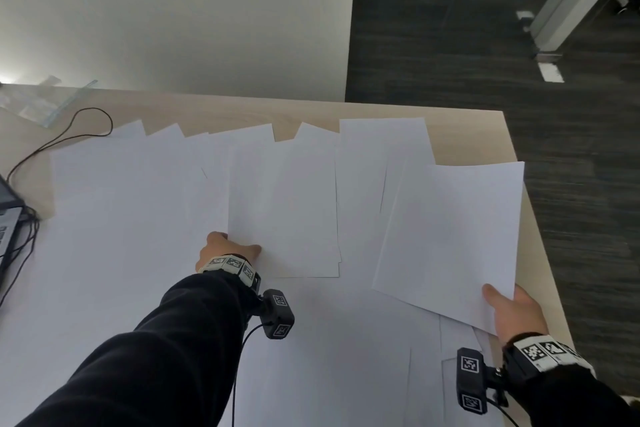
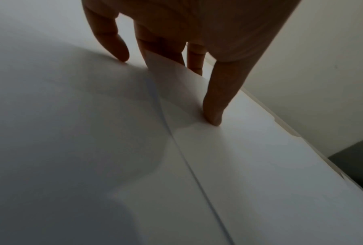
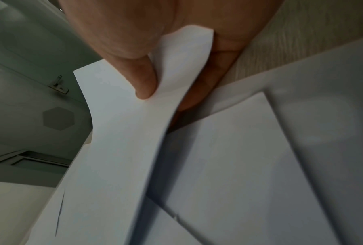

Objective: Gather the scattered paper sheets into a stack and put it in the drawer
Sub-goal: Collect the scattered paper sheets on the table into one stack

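Several white paper sheets (image 1: 138, 218) lie spread and overlapping across the wooden table (image 1: 464, 128). My left hand (image 1: 228, 248) pinches the near left corner of a small stack (image 1: 284, 211) at the table's middle. In the left wrist view its thumb (image 2: 214, 114) presses on top of the stack (image 2: 249, 165) and two fingers slip under the edge. My right hand (image 1: 509, 308) pinches the near right corner of a single sheet (image 1: 450, 236) and holds it tilted above the others. The right wrist view shows that thumb (image 3: 144, 86) on top of the bent sheet (image 3: 117, 149). No drawer is in view.
A laptop (image 1: 7, 204) and black cables (image 1: 69, 128) sit at the left edge. A clear plastic bag (image 1: 45, 104) lies at the far left. The table's right edge (image 1: 540, 253) drops to dark carpet (image 1: 519, 45). A white wall stands behind.
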